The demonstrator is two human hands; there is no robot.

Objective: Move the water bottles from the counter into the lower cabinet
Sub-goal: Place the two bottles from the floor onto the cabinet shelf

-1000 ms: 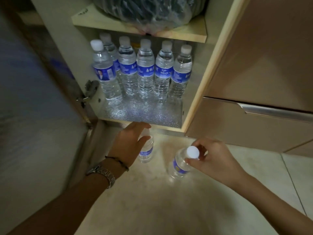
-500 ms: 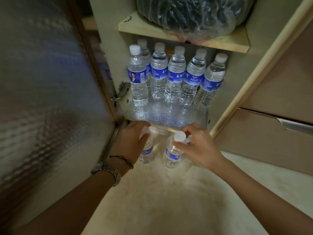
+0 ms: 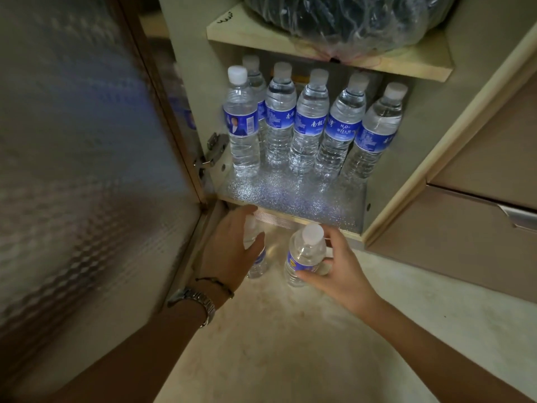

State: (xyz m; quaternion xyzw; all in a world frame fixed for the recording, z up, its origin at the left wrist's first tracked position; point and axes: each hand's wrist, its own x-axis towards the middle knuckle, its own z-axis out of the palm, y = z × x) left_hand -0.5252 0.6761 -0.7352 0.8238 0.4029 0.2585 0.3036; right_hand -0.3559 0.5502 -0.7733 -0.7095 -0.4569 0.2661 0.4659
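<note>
Two clear water bottles with blue labels stand on the floor in front of the open lower cabinet. My left hand [image 3: 232, 248] wraps around the left bottle [image 3: 257, 264], covering most of it. My right hand [image 3: 334, 269] grips the body of the right bottle [image 3: 303, 255], whose white cap shows. Both sit just below the cabinet's glittery bottom shelf [image 3: 290, 196]. Several more identical bottles [image 3: 308, 123] stand in a row at the back of that shelf.
The cabinet door [image 3: 72, 170] with textured glass stands open on the left, close to my left arm. An upper shelf [image 3: 377, 64] holds a plastic-wrapped dark bundle [image 3: 348, 21]. Drawers [image 3: 465, 228] with a metal handle lie to the right. Pale floor tiles [image 3: 290, 344] spread below.
My right hand carried its bottle left and closer to the cabinet, then slid from the cap down to the body. The left hand stayed on its bottle. The view moved nearer.
</note>
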